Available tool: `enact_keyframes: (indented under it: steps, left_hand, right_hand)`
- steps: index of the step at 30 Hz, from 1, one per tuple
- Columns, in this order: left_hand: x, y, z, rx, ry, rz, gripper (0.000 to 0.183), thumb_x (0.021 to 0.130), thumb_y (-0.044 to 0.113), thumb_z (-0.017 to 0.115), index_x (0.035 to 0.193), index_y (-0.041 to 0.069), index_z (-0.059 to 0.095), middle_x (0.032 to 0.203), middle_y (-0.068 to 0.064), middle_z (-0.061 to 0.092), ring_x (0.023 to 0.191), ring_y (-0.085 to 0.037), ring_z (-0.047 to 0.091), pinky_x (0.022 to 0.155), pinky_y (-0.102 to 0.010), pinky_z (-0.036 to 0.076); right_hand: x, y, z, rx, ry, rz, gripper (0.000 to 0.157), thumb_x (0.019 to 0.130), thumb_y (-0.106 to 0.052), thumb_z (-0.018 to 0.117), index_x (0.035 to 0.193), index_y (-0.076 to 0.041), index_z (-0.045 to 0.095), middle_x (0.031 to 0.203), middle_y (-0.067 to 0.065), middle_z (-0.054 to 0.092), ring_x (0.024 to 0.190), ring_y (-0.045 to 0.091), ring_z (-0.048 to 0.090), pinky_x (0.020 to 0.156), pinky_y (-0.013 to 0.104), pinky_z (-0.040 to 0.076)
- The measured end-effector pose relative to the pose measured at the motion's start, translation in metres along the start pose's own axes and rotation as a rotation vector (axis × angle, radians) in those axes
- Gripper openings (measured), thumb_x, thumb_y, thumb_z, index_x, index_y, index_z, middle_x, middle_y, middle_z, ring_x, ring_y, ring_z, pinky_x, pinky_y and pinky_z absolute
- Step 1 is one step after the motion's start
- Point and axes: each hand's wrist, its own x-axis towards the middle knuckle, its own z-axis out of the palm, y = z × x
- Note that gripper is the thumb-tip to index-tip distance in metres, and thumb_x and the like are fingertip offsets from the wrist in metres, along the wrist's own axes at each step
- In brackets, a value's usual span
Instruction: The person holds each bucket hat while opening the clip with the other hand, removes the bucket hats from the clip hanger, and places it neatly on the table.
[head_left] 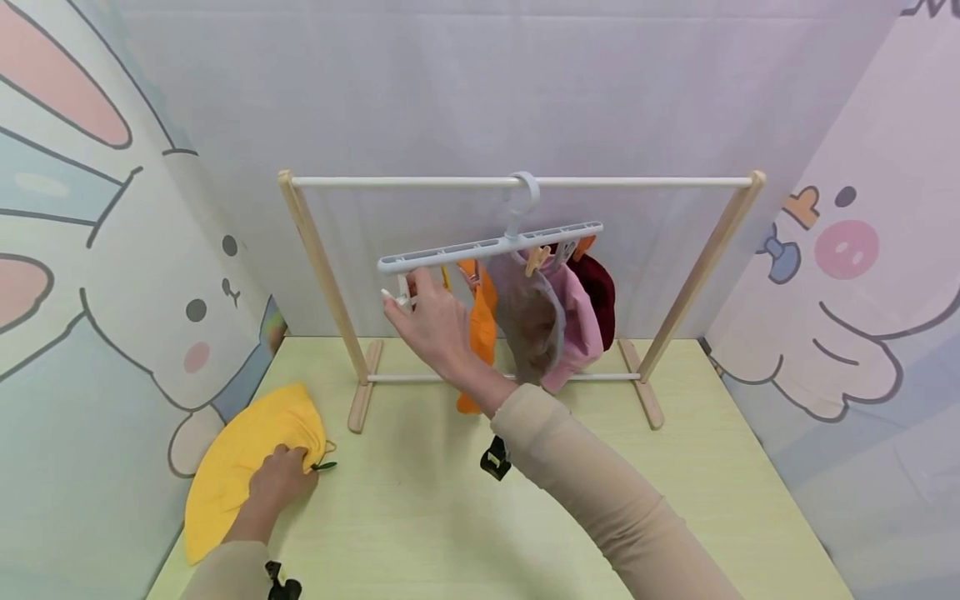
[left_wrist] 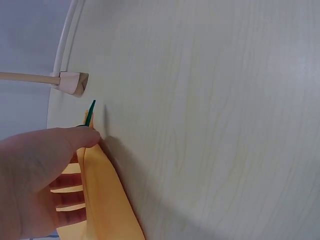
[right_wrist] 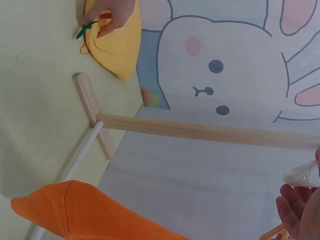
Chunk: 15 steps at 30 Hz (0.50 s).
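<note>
- Walls [head_left: 450, 83]: pale, printed with cartoon animals; beyond and to either side of both grips.
- Table [head_left: 450, 525]: light wood grain; beneath both grips.
- Rack: wooden posts [head_left: 318, 258], white top rail [head_left: 405, 182]; rail above and beyond the right-hand grip.
- Hanger [head_left: 465, 252]: pale grey, hooked on the rail, set aslant; its left end just above the right-hand grip.
- Right hand [head_left: 442, 325]: thumb and fingers pinched on a white clip [head_left: 403, 288]; cannot tell whether the clip's jaws are parted.
- Left hand [head_left: 281, 483]: fingers curled, clamped on yellow cloth beside a green leaf [head_left: 325, 466].
- Yellow hat [head_left: 240, 450]: on the table, in and left of the left-hand grip; below and left of the right-hand one.
- Orange cloth [head_left: 482, 325], grey item [head_left: 528, 321], pink cloth [head_left: 581, 325], dark red item [head_left: 600, 296]: hanging under the hanger, in that order rightward from the right-hand grip.
- Step in hand, judged: clip being readied, hat gathered for hanging.
- Next move, judged: calls for lifting the gathered cloth to the clip, spreading its jaws, steadying the hanger.
</note>
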Motion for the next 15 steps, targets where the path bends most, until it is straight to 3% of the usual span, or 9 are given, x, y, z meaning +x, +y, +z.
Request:
enact_keyframes:
  steps: [9,15]
  left_hand:
    - [-0.002,0.002,-0.011,0.025,0.037,0.042,0.040,0.081,0.020,0.061,0.112,-0.005,0.058,0.100,-0.024,0.056,0.086,-0.041,0.056,0.067,-0.052,0.045]
    - [-0.001,0.009,-0.020,0.014,0.074,0.053,0.039,0.082,0.022,0.063,0.111,-0.002,0.059,0.105,-0.027,0.057,0.085,-0.041,0.058,0.063,-0.050,0.046]
  right_hand:
    - [0.001,-0.002,0.001,0.000,0.008,0.012,0.031,0.085,-0.037,0.061,0.100,-0.013,0.050,0.080,-0.003,0.057,0.050,0.008,0.044,0.042,0.018,0.033]
    - [0.003,-0.005,0.001,0.005,0.021,0.013,0.031,0.085,-0.037,0.060,0.102,-0.012,0.051,0.081,-0.003,0.056,0.055,0.008,0.046,0.044,0.018,0.034]
